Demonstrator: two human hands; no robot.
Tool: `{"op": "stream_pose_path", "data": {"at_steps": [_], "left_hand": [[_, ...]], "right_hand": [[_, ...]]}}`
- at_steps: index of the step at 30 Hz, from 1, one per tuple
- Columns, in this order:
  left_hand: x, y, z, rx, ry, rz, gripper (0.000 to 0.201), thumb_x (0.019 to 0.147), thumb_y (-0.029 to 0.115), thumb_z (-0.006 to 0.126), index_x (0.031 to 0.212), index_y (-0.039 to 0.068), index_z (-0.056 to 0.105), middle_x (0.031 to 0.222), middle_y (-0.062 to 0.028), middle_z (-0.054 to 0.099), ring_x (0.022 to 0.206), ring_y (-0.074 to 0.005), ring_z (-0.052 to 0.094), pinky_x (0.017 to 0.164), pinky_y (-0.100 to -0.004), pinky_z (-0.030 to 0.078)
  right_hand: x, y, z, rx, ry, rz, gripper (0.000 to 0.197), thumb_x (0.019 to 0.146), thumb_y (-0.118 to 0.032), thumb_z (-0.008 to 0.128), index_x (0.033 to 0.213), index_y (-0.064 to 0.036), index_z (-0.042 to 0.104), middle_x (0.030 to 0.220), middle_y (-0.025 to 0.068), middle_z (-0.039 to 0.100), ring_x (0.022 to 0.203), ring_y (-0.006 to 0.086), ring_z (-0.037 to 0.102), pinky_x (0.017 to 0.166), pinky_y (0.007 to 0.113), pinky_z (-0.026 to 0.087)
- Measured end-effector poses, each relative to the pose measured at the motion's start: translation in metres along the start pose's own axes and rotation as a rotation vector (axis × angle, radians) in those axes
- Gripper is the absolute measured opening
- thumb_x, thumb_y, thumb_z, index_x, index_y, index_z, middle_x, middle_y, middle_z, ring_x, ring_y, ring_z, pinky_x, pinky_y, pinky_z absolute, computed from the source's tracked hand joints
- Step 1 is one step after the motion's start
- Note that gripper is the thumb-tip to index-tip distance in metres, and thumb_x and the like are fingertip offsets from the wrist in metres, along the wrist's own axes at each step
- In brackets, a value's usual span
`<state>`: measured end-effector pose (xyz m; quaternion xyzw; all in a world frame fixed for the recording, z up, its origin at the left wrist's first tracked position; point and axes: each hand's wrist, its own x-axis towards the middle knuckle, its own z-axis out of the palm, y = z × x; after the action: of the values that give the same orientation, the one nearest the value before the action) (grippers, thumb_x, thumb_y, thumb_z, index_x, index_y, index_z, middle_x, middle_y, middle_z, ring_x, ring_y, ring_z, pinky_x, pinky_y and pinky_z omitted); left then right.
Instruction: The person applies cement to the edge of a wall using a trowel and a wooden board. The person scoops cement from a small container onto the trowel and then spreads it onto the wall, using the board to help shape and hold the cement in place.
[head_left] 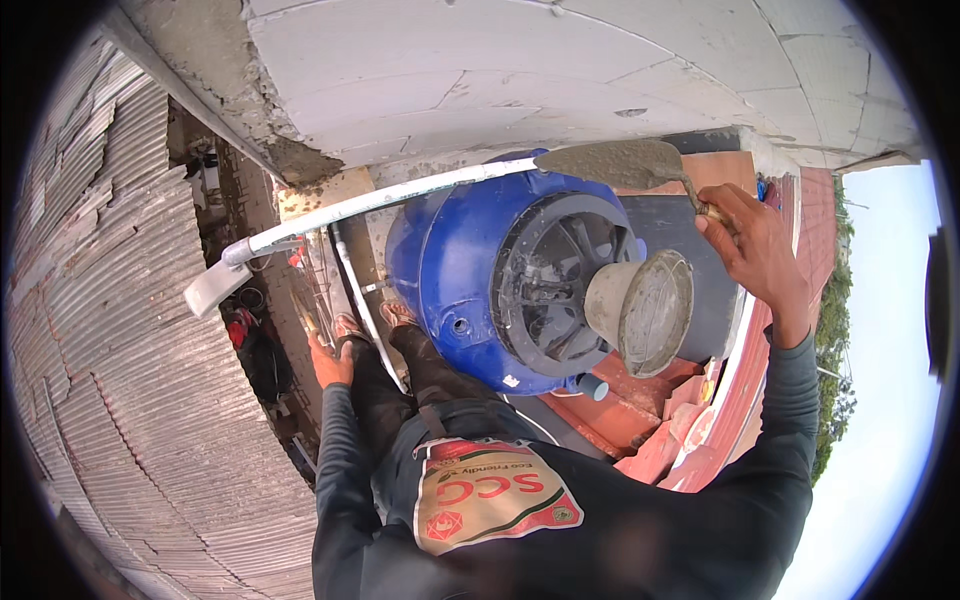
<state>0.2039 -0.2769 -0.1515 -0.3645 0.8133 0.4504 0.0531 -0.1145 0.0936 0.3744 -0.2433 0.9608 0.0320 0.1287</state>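
Note:
My right hand (745, 245) is closed round the handle of a pointing trowel (610, 165), its blade smeared with grey mortar. The blade extends left, in line with the end of a white pipe (400, 190); whether they touch I cannot tell. Below the trowel, a mortar-stained bucket (612, 300) rests by the black lid (550, 270) of a blue water tank (450, 270). Greyish material shows inside its rim. At the left, my left hand (332, 362) hangs low beside my leg, fingers bent round a thin tan object (308, 318) whose kind is unclear.
A wall of pale blocks (560, 60) runs along the far side. Corrugated roofing (130, 300) covers the left, beside a deep gap (265, 340). A lamp head (210, 288) ends the white pipe. Red roof sheets (640, 410) lie right of the tank. My feet (398, 314) stand beside a narrow pipe.

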Motion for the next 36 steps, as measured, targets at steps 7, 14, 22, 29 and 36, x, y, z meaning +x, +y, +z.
{"op": "stream_pose_path", "data": {"at_steps": [7,14,22,29,36], "left_hand": [[0.021,-0.012,-0.008,0.131,-0.127,0.081,0.077,0.079,0.022,0.082,0.143,0.010,0.041,0.078,-0.0100,0.062,0.070,-0.0266,0.062,0.073,-0.0418,0.052],[0.042,0.058,-0.029,0.191,-0.223,0.168,0.076,0.082,0.028,0.081,0.145,0.013,0.040,0.082,-0.0101,0.067,0.077,-0.0246,0.068,0.076,-0.0403,0.054],[0.038,0.101,-0.033,0.201,-0.086,0.361,0.072,0.082,0.021,0.081,0.143,0.008,0.044,0.087,-0.0119,0.065,0.081,-0.0251,0.063,0.079,-0.0403,0.052],[0.034,0.188,-0.026,0.361,0.227,0.713,0.063,0.085,0.016,0.075,0.141,0.006,0.047,0.128,-0.0219,0.053,0.119,-0.0411,0.050,0.105,-0.0494,0.040],[0.059,0.273,0.022,0.564,0.102,0.890,0.085,0.089,0.025,0.071,0.161,0.020,0.027,0.159,-0.0198,0.032,0.150,-0.0406,0.026,0.122,-0.0543,0.025]], "right_hand": [[-0.191,0.054,-0.034,-0.147,-0.193,0.627,0.022,0.086,-0.017,0.064,0.098,0.0005,0.072,0.089,0.0240,0.069,0.082,0.0411,0.067,0.076,0.050,0.051],[-0.218,0.121,0.192,-0.121,-0.052,0.483,0.019,0.094,-0.017,0.059,0.093,-0.0001,0.067,0.080,0.0220,0.070,0.074,0.0429,0.069,0.066,0.051,0.055],[-0.230,0.096,0.203,1.014,-0.149,0.888,0.033,0.099,-0.028,0.060,0.085,0.0018,0.063,0.066,0.0058,0.060,0.057,0.0159,0.060,0.050,0.032,0.046],[-0.289,0.098,0.191,1.582,0.150,0.929,0.029,0.102,-0.031,0.060,0.098,-0.0031,0.065,0.069,0.0030,0.060,0.046,0.0088,0.052,0.039,0.022,0.039],[-0.299,0.100,0.176,1.434,0.155,0.995,0.029,0.103,-0.033,0.058,0.096,-0.0057,0.064,0.067,0.0001,0.058,0.045,0.0072,0.050,0.041,0.020,0.040]]}}
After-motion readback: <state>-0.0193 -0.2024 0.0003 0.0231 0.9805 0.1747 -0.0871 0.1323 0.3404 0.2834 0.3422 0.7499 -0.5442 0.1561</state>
